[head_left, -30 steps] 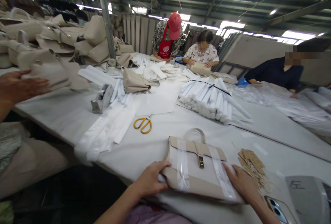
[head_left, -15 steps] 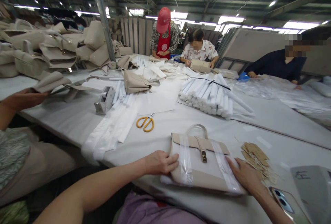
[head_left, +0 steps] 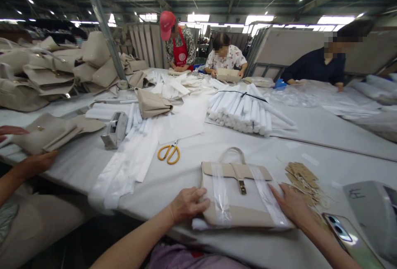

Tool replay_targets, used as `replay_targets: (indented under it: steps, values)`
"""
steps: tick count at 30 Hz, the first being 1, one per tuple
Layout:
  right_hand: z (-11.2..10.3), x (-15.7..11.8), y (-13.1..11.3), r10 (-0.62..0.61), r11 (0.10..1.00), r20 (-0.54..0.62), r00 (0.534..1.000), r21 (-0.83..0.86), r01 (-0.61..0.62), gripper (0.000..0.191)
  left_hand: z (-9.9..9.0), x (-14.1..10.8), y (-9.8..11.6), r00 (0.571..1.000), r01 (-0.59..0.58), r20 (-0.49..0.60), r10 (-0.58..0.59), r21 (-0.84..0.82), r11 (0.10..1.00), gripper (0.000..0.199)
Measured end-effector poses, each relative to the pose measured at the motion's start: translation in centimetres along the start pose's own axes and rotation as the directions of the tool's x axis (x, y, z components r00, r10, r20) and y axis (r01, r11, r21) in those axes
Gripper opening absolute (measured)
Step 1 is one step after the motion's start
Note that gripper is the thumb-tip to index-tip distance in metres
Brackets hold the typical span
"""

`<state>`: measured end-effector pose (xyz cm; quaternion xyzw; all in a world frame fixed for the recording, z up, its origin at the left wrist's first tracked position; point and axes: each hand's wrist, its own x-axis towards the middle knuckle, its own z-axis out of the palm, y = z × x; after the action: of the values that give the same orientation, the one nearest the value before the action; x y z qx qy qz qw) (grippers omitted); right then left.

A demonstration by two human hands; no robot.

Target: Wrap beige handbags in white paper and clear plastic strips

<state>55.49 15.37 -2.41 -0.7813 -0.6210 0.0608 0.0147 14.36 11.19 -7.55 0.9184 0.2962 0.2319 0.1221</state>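
Observation:
A beige handbag (head_left: 238,213) lies on the grey-white covered table in front of me, its carrying handle pointing away. Two strips of clear plastic run over its front, one on each side of a metal clasp (head_left: 242,187). My left hand (head_left: 190,203) is closed on the bag's left edge, fingers curled at the side and thumb partly hidden. Against the right edge, my right hand (head_left: 290,203) grips the bag, with some of its fingers out of sight underneath. A white roll end (head_left: 200,224) shows under the bag's lower left corner.
Yellow-handled scissors (head_left: 169,153), a tape dispenser (head_left: 114,130) and a bundle of white rolls (head_left: 242,111) lie beyond. Brown tags (head_left: 302,180) and a phone (head_left: 344,236) sit at right. A co-worker's hands hold a beige bag (head_left: 49,130) at left; others work across the table.
The view has shifted slightly right. My hands keep their hold on the handbag, which has barely moved. The co-worker at left has brought a beige bag down onto the table.

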Motion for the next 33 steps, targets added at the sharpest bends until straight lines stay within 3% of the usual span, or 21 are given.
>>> replay_targets:
  steps: [2, 5, 6, 8, 10, 12, 13, 16, 18, 23, 28, 33]
  values:
    - [-0.4, -0.2, -0.3, 0.008, 1.0, -0.013, 1.0, -0.01, -0.009, 0.059, 0.0, -0.1, -0.2, 1.0, 0.016, 0.013, -0.015, -0.064, 0.998, 0.039]
    - [-1.7, -1.8, -2.3, -0.106, 0.994, -0.227, 0.968, -0.05, 0.098, 0.053, 0.0, -0.1, -0.6, 0.996, 0.032, 0.082, -0.017, -0.185, 0.982, 0.04]
    - [-2.3, -2.8, -3.5, -0.2, 0.98, -0.325, 0.924, -0.063, 0.19, 0.048, 0.0, -0.1, -0.7, 0.995, 0.041, 0.096, -0.021, -0.204, 0.978, 0.039]
    - [-3.1, -5.4, -6.8, -0.432, 0.888, -0.447, 0.783, -0.056, 0.457, 0.035, 0.1, -0.2, -0.8, 0.994, 0.063, 0.097, -0.042, -0.217, 0.974, 0.038]
    - [-3.2, -8.4, -10.8, -0.654, 0.678, -0.456, 0.603, 0.0, 0.735, 0.022, 0.2, -0.3, -0.7, 0.994, 0.094, 0.071, -0.08, -0.228, 0.969, 0.036]
    - [-2.5, -10.9, -14.5, -0.763, 0.524, -0.414, 0.496, 0.052, 0.85, 0.021, 0.2, -0.5, -0.6, 0.99, 0.143, 0.024, -0.141, -0.253, 0.957, 0.038]
    - [-2.0, -11.9, -16.0, -0.79, 0.482, -0.399, 0.466, 0.065, 0.874, 0.021, 0.1, -0.6, -0.6, 0.985, 0.166, 0.005, -0.171, -0.274, 0.947, 0.04]
    - [-0.3, -12.9, -18.9, -0.819, 0.464, -0.357, 0.45, 0.05, 0.884, 0.023, 0.0, -0.8, -0.6, 0.977, 0.192, -0.021, -0.212, -0.34, 0.921, 0.04]
    - [0.4, -12.6, -19.6, -0.843, 0.455, -0.329, 0.426, -0.015, 0.89, 0.022, 0.0, -0.9, -0.7, 0.984, 0.162, -0.021, -0.178, -0.329, 0.93, 0.038]
    - [0.6, -11.7, -20.2, -0.908, 0.369, -0.29, 0.302, -0.218, 0.903, 0.02, -0.2, -1.1, -1.3, 0.999, 0.041, -0.019, -0.043, -0.098, 0.994, 0.041]
    - [0.8, -11.7, -20.9, -0.92, 0.335, -0.309, 0.241, -0.3, 0.893, 0.014, -0.7, -1.0, -1.8, 0.998, -0.056, 0.047, 0.052, 0.08, 0.995, 0.037]
    - [1.6, -11.2, -21.2, -0.905, 0.317, -0.374, 0.202, -0.277, 0.907, 0.01, -0.6, -0.5, -2.4, 0.987, -0.158, 0.027, 0.156, 0.075, 0.985, 0.03]
